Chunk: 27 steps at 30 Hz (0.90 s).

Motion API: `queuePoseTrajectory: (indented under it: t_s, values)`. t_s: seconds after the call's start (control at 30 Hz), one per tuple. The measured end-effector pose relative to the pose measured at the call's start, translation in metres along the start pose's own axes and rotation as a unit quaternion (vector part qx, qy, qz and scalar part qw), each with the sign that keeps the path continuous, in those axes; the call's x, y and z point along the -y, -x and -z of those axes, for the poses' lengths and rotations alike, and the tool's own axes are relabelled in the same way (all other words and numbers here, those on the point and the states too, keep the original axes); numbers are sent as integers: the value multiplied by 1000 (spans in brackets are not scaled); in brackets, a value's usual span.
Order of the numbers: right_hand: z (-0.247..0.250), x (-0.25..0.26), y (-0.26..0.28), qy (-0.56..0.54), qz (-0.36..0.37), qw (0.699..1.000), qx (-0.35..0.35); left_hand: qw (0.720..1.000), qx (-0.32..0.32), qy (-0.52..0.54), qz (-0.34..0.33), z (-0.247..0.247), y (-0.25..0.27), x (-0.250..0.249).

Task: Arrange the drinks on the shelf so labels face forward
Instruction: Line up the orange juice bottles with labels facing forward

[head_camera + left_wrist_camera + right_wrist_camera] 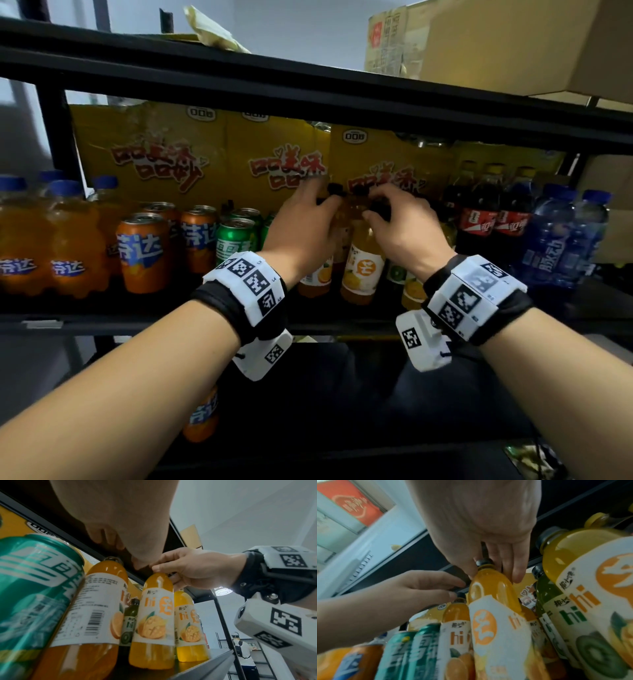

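Item: mango juice bottle (363, 263), front row of the drinks shelf (144, 320). It stood upright, long axis vertical, with its label turned partly toward the front.

Right hand (404, 226): nearer of the two to this bottle, directly above it. Its fingers were curled down round the black cap (482, 561) and neck, gripping from the top. Any turning of the label would go about the vertical axis under these fingers.

Left hand (303, 222): just left of the mango bottle. Its fingertips reached over the cap of the orange juice bottle (96, 601) beside it, where the barcode side faced front. Whether they pinched that cap or only touched it could not be told.

Left of the mango bottle: green cans (236, 241), then orange cans (144, 253).

Right of it: cola bottles (493, 219), then blue bottles (555, 240).

Behind it: yellow cartons (205, 154) along the back of the shelf.
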State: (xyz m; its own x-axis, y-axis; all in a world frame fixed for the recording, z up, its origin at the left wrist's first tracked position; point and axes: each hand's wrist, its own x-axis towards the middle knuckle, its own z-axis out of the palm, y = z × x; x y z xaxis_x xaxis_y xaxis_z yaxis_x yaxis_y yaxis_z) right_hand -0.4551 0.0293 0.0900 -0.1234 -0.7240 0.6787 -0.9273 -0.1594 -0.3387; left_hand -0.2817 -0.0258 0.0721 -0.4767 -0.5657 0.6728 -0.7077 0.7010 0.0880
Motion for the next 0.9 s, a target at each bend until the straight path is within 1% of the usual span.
queuePoseTrajectory:
  t_s: [0.07, 0.13, 0.17, 0.2, 0.3, 0.37, 0.4, 0.43, 0.5, 0.53, 0.6, 0.63, 0.7, 0.73, 0.8, 0.9]
  values:
    - [7, 3, 8, -34, 0, 999, -13, 995, -71, 72, -21, 4, 9, -7]
    - [14, 4, 14, -79, -24, 997, -11, 970, -127, 206, -32, 5, 22, -17]
    - [18, 4, 17, -108, -36, 993, -20, 953, -131, 274, -21, 3, 29, -23]
    - [23, 3, 21, -140, -47, 988, -34, 935, -115, 335, 3, 1, 37, -30]
    - [29, 3, 30, -234, -70, 968, -64, 868, -10, 490, 81, -12, 59, -44]
    - [27, 5, 34, -279, -87, 954, -70, 829, 52, 547, 101, -20, 68, -47]
    - [25, 7, 36, -291, -92, 950, -68, 819, 72, 560, 105, -22, 71, -47]
    - [23, 8, 39, -298, -94, 948, -66, 815, 80, 563, 111, -22, 73, -46]
    - [19, 10, 43, -309, -93, 945, -57, 806, 72, 573, 125, -23, 78, -44]
    - [17, 10, 46, -316, -96, 943, -47, 795, 65, 588, 134, -24, 80, -45]
    - [16, 9, 53, -324, -114, 939, -2, 768, 48, 620, 152, -22, 83, -47]
    - [15, 9, 58, -321, -124, 938, 31, 766, 36, 622, 158, -20, 84, -48]
    - [10, 6, 69, -346, -134, 925, 85, 785, 19, 599, 157, -17, 86, -49]
    - [8, 5, 73, -373, -137, 913, 93, 792, 18, 590, 153, -16, 87, -49]
    - [8, 4, 77, -418, -143, 894, 74, 795, 19, 587, 150, -14, 88, -51]
    - [7, 4, 77, -446, -151, 881, 40, 787, 38, 593, 164, -14, 90, -51]
